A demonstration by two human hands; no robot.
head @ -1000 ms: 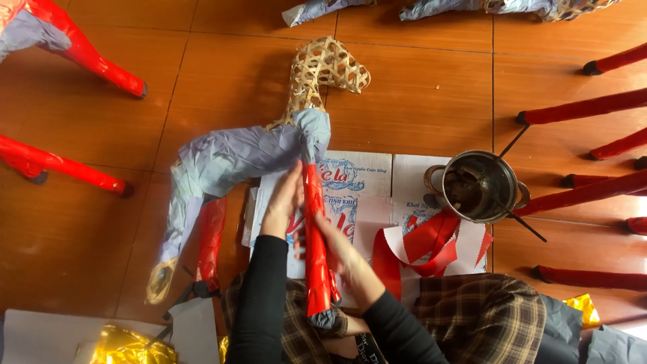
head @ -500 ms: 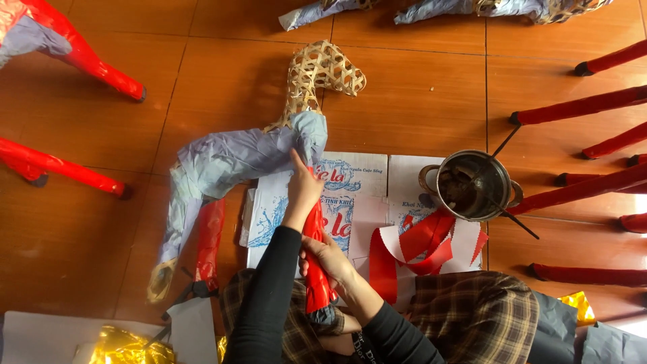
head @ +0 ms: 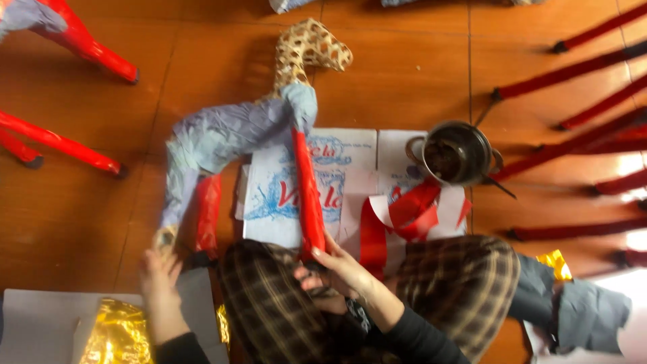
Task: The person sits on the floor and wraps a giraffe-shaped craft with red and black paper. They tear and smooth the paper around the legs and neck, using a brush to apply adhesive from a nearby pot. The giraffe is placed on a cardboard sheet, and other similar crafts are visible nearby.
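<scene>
An animal figure lies on the wooden floor. It has a bare woven head (head: 311, 48), a body covered in grey-blue paper (head: 229, 135) and a front leg wrapped in red paper (head: 307, 192). My right hand (head: 337, 269) grips the lower end of that red leg above my plaid lap. My left hand (head: 159, 273) reaches down to the left, at the bare foot of the grey rear leg (head: 164, 236) and beside a second red-wrapped leg (head: 207, 212). Whether it holds anything is unclear.
White sheets with blue print (head: 276, 195) lie under the figure. Loose red paper strips (head: 404, 216) sit next to a metal pot (head: 458, 152) of dark paste. Gold foil (head: 121, 334) lies on a grey sheet (head: 40, 317). Red-wrapped legs of other figures are left (head: 67, 145) and right (head: 573, 67).
My left hand has left the upper part of the red leg and swung down to the lower left, by the rear foot. My right hand stays on the leg's lower end.
</scene>
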